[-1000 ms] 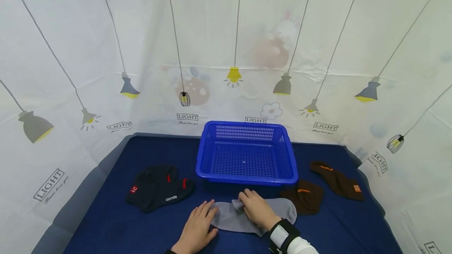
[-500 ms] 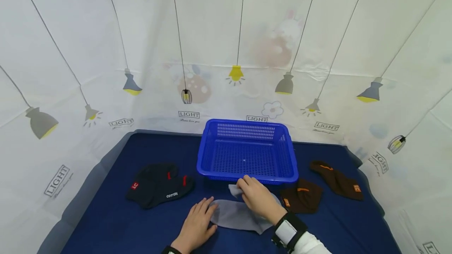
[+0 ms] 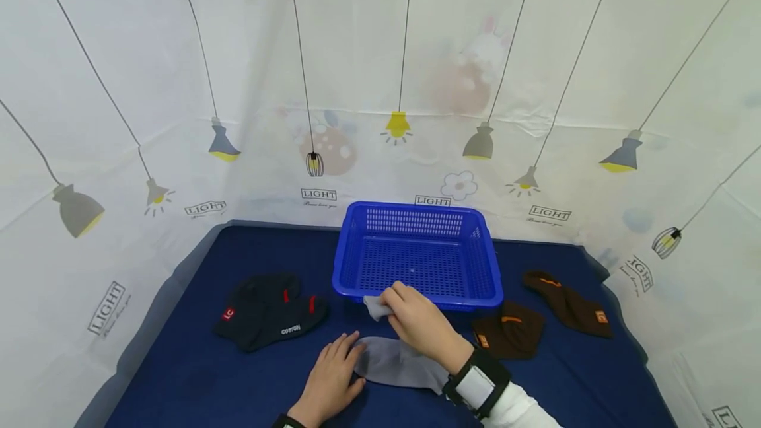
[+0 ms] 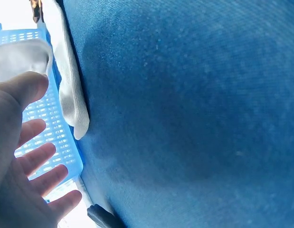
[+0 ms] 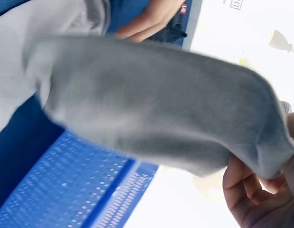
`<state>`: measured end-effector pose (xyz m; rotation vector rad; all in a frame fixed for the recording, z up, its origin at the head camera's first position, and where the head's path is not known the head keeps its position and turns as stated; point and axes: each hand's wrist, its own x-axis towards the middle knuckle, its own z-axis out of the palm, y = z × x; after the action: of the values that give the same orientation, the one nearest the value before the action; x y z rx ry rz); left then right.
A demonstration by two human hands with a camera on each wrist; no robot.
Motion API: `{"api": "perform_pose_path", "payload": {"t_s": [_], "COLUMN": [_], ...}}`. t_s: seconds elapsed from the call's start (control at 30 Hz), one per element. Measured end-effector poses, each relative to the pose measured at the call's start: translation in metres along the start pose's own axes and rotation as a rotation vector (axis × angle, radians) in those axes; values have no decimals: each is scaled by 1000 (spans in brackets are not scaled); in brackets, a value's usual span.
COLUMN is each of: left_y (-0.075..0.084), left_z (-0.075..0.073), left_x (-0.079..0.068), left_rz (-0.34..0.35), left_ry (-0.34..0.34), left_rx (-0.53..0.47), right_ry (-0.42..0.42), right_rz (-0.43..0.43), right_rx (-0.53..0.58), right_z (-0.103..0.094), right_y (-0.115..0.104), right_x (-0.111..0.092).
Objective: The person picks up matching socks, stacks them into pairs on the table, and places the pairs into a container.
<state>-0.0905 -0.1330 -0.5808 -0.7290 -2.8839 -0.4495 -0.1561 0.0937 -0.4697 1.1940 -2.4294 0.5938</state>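
Note:
My right hand [image 3: 425,325] pinches the end of a grey sock [image 3: 377,308] and holds it raised by the basket's front rim. Stretched out from the fingertips, that same sock [image 5: 151,99] fills much of the right wrist view. Below it, a second grey sock [image 3: 392,363] lies on the cloth, its right part hidden behind my right hand and wrist. My left hand [image 3: 331,378] rests at this sock's left end with straight fingers. In the left wrist view, the fingers [image 4: 42,156] are extended and grip nothing.
A blue basket [image 3: 416,304] stands behind the hands. Dark socks [image 3: 261,319] with red marks lie at left. A folded brown sock [image 3: 511,332] lies right of the basket's front corner, another brown sock [image 3: 567,306] farther right. Dark blue cloth [image 3: 208,382] covers the table.
My right hand has lifted the upper grey sock off the other and moved it up and left toward the basket. The left hand stays almost where it was.

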Motion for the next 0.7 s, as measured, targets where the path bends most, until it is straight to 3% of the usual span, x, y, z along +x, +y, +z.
{"api": "perform_pose_path", "payload": {"t_s": [0.47, 0.7], "left_y": [-10, -2], "left_z": [10, -1], "left_x": [-3, -2], "left_rz": [48, -5], "left_ry": [83, 8], "left_rx": [-29, -11], "right_ry": [44, -7], "right_rz": [-10, 52], "right_rx": [61, 67], "right_z": [-4, 4], "right_y": [-14, -10], "right_x": [27, 16]}}
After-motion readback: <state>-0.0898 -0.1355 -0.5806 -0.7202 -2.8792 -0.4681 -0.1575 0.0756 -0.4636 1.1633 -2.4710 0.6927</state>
